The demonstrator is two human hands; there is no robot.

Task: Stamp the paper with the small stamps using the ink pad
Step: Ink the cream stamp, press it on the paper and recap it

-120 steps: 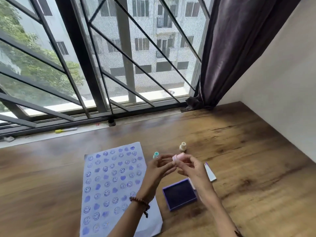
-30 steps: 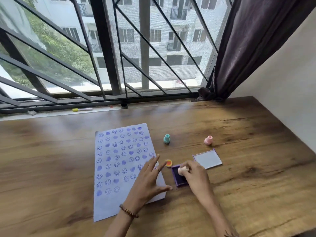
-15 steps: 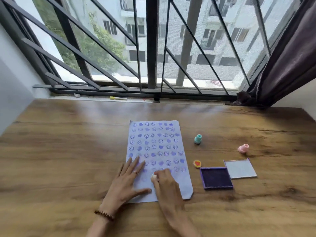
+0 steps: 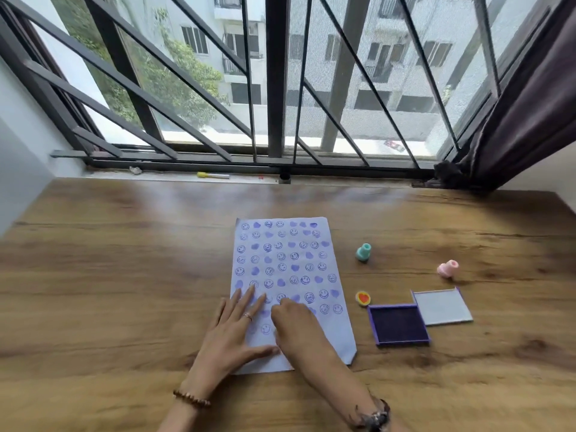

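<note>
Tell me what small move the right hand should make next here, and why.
Probably lift the right hand straight up off the paper. It is curled down on the sheet's lower rows, apparently pressing a stamp hidden under the fingers, while the left hand lies flat, pinning the sheet.

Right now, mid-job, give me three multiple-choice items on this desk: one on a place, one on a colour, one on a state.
1. Where is the ink pad?
A. right of the paper
B. on the window sill
C. left of the paper

2. What colour are the prints?
A. red
B. purple
C. green

3. How is the pink stamp?
A. upright
B. on its side
C. on the ink pad

A: it sits by the paper's right edge.
B: purple faces and hearts.
B: it lies tipped on the table.
</note>
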